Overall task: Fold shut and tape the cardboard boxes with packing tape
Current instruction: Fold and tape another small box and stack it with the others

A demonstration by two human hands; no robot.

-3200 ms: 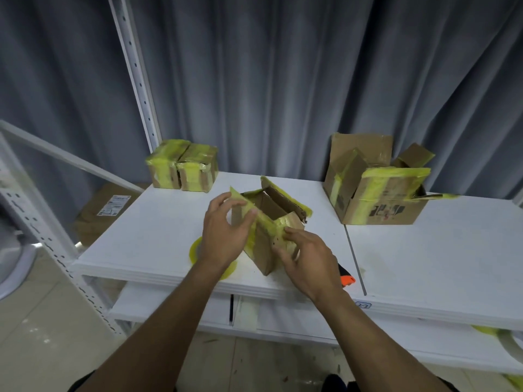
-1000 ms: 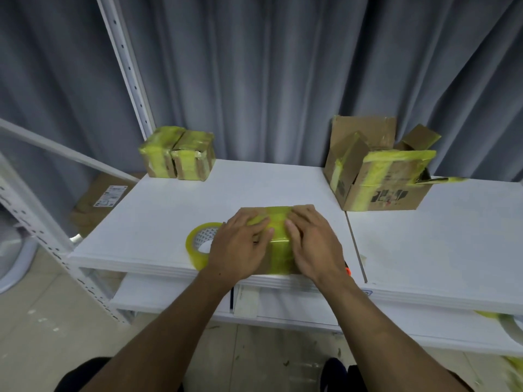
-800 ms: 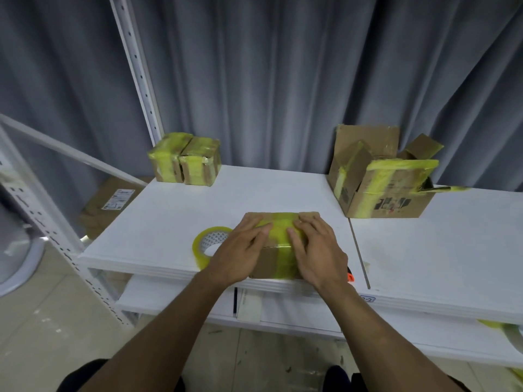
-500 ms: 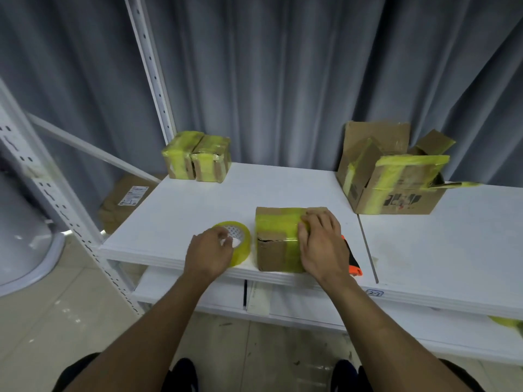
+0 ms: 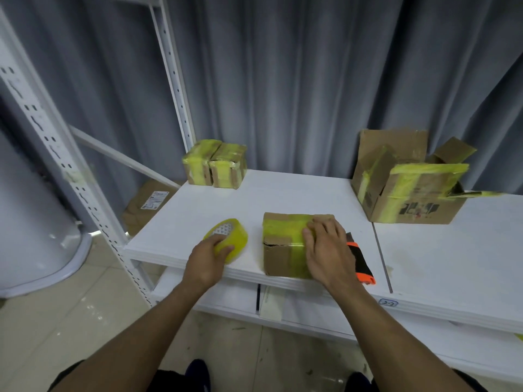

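A small cardboard box (image 5: 283, 244) with its flaps folded down and old yellow tape across the top sits at the front edge of the white shelf (image 5: 297, 193). My right hand (image 5: 325, 250) lies flat on its right side and holds the flaps down. Left of the box, my left hand (image 5: 209, 261) grips a roll of yellow packing tape (image 5: 229, 239) that is tilted up off the shelf.
Two taped small boxes (image 5: 215, 168) stand at the back left. A larger open box (image 5: 407, 188) with loose yellow tape sits at the back right. A black and orange cutter (image 5: 359, 264) lies right of my right hand. A white shelf upright (image 5: 175, 89) rises behind.
Both hands folded the box shut and pressed its top. Then my left hand left the box, moved left and took hold of the tape roll, which is now tilted up.
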